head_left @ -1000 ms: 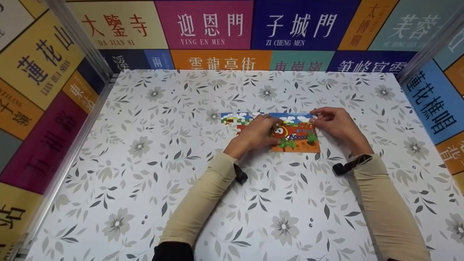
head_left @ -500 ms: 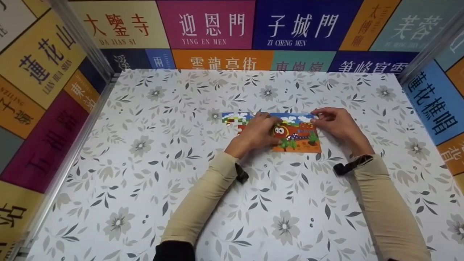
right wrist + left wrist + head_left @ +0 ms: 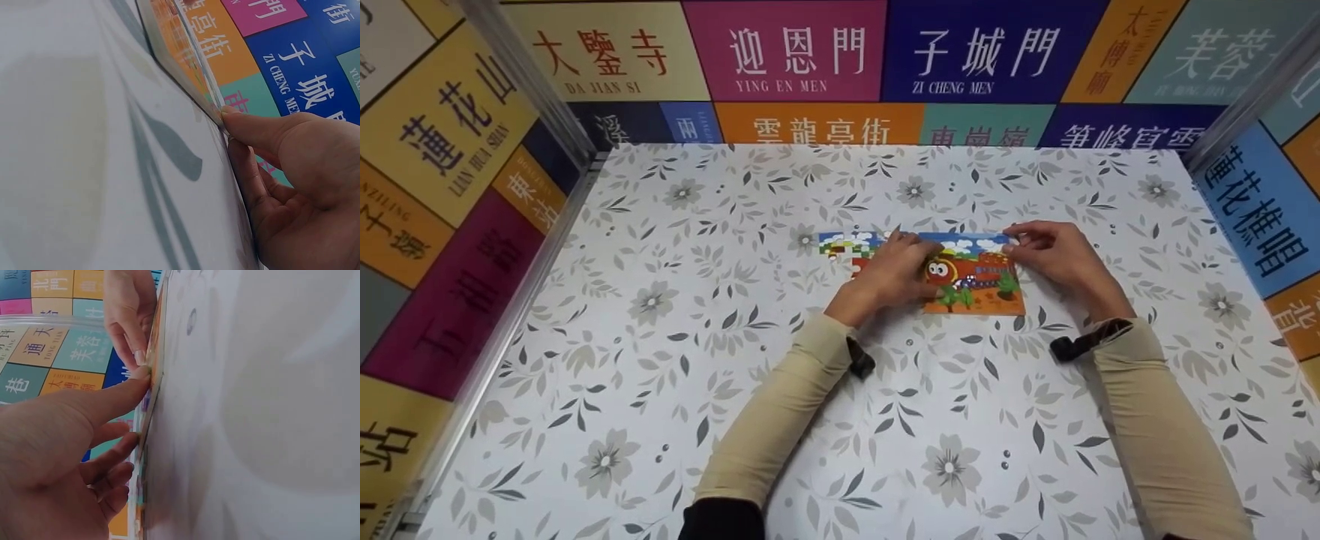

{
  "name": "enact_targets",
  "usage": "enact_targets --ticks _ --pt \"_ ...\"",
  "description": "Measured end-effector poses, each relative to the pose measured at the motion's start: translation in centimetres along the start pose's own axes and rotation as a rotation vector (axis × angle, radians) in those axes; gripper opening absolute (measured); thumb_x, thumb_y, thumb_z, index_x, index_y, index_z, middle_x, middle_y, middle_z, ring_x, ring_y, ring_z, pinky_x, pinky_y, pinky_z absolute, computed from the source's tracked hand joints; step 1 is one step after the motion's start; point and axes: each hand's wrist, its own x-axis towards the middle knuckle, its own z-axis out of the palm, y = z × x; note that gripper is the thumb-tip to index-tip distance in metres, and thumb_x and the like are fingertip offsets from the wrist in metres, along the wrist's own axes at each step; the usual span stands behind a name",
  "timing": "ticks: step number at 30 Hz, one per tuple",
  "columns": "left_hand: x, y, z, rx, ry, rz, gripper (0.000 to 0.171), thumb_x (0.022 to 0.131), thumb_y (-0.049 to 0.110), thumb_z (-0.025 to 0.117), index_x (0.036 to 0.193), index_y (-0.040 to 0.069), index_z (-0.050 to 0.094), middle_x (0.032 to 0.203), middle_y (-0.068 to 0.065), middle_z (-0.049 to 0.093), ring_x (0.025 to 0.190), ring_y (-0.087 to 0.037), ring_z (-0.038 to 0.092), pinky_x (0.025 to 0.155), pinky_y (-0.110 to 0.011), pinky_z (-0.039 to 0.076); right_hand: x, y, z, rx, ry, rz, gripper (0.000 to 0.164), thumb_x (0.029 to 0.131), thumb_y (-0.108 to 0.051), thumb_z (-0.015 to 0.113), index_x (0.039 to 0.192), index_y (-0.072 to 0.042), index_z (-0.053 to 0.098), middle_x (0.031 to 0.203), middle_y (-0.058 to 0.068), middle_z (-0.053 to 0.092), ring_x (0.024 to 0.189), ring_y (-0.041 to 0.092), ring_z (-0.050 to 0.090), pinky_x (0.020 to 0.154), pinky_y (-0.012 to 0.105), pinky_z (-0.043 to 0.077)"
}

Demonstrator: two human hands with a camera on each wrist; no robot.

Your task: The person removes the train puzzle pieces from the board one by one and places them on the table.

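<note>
A jigsaw puzzle with a cartoon red train, blue sky and green plants lies on the table; white gaps and a knobbed edge show at its left part. My left hand lies over its middle and hides that stretch. In the left wrist view, the thumb and index fingertip of this hand press on the puzzle's face, spread apart. At the top right corner, my right hand pinches the puzzle between thumb and index finger. The right wrist view shows those fingertips right at the corner.
A white tablecloth with grey flowers and leaves covers the table. Coloured panels with large characters stand behind it and along both sides. Each wrist carries a small black camera.
</note>
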Motion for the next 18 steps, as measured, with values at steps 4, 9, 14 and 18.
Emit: enact_targets --ticks 4,9,14,18 --pt "0.18 -0.09 -0.14 -0.019 -0.008 0.021 0.076 0.095 0.043 0.084 0.160 0.020 0.054 0.155 -0.006 0.058 0.151 -0.029 0.044 0.131 -0.045 0.030 0.02 0.06 0.06 -0.019 0.008 -0.021 0.051 0.099 -0.050 0.077 0.141 -0.021 0.073 0.115 0.004 0.069 0.103 0.017 0.064 0.092 0.033 0.048" --pt "0.36 -0.29 -0.06 -0.037 0.008 0.060 0.072 0.094 0.040 0.086 0.157 0.018 0.057 0.147 -0.004 0.063 0.139 -0.025 0.050 0.123 -0.043 0.036 0.02 0.14 0.09 -0.034 0.012 -0.029 0.050 0.100 -0.050 0.076 0.141 -0.021 0.073 0.117 0.006 0.069 0.101 0.014 0.064 0.091 0.031 0.049" --pt "0.50 -0.48 0.03 -0.027 0.081 0.080 0.059 0.097 0.034 0.083 0.151 0.019 0.065 0.137 -0.005 0.066 0.128 -0.025 0.051 0.113 -0.043 0.041 0.07 0.17 0.13 -0.026 0.008 -0.019 0.051 0.100 -0.050 0.076 0.142 -0.021 0.072 0.120 0.008 0.070 0.104 0.017 0.063 0.093 0.035 0.047" --pt "0.51 -0.73 -0.03 -0.012 0.117 0.092 0.043 0.099 0.033 0.082 0.139 0.020 0.074 0.134 -0.003 0.068 0.125 -0.024 0.053 0.109 -0.042 0.043 0.10 0.14 0.13 -0.019 0.002 -0.014 0.052 0.100 -0.051 0.076 0.142 -0.021 0.072 0.119 0.008 0.069 0.105 0.019 0.063 0.092 0.035 0.047"
